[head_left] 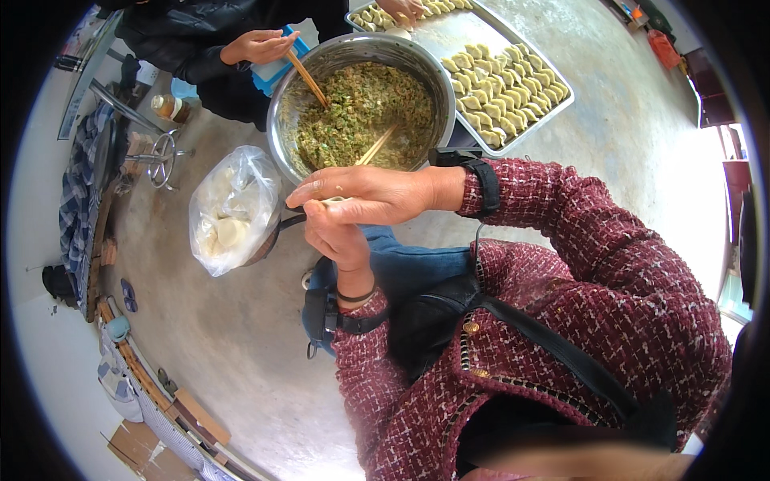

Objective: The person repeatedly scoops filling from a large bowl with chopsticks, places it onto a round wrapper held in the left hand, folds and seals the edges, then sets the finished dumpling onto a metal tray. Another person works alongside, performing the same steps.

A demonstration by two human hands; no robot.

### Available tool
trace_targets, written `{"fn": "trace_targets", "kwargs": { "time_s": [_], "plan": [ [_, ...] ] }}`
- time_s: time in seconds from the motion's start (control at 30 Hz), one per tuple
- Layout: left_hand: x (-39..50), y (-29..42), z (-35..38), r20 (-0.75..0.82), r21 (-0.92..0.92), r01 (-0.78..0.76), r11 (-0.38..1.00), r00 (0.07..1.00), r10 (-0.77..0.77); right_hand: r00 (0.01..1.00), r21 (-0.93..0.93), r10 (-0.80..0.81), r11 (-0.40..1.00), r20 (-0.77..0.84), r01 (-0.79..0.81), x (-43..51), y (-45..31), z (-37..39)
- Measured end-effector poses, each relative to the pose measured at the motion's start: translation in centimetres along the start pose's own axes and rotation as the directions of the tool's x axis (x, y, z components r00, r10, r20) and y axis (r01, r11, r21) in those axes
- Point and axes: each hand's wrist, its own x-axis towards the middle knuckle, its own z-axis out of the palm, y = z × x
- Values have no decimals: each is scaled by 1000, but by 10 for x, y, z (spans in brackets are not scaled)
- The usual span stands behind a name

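My right hand (pixel 385 191) reaches across from the right, just in front of the rim of a large steel bowl (pixel 442 129). My left hand (pixel 340 240) comes up from below and meets it, thumbs close together. Between the fingers of both hands is a dumpling (pixel 337 200), with only its pale edge showing. Chopped green-and-brown filling (pixel 367 102) fills much of the bowl. One pair of wooden chopsticks (pixel 376 144) leans in the filling, its near end hidden behind my right hand. Another pair of chopsticks (pixel 310 81) stands nearer the co-worker.
A clear plastic bag (pixel 234 210) of round dough wrappers sits left of my hands. A metal tray (pixel 568 99) holds rows of dumplings (pixel 505 90). Across the bowl, a co-worker's hand (pixel 258 47) is raised; another hand (pixel 402 9) touches the tray's far end.
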Motion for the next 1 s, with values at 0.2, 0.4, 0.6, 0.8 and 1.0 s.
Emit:
{"fn": "trace_targets", "kwargs": {
  "time_s": [0.2, 0.4, 0.6, 0.8, 1.0],
  "plan": [
    [7, 4, -7, 209, -236, 125, 964, 975, -75, 999, -18, -1, 1000, -39, 1, 2, -1, 0],
    [21, 15, -5, 206, -308, 123, 943, 977, -60, 980, 156, 198, 969, -14, -193, -6, -10, -8],
    [36, 41, -9, 424, -411, 561, 719, 816, -394, 929, 204, 370, 908, 19, -366, -12, -13, -5],
    [34, 42, -3, 316, -369, 539, 758, 839, -443, 962, 146, 238, 965, -131, -219, -13, 1, 8],
    [34, 30, 3, 551, -443, 804, 395, 593, -588, 832, 279, 554, 801, -9, -530, -18, 8, 1]
  ]
}}
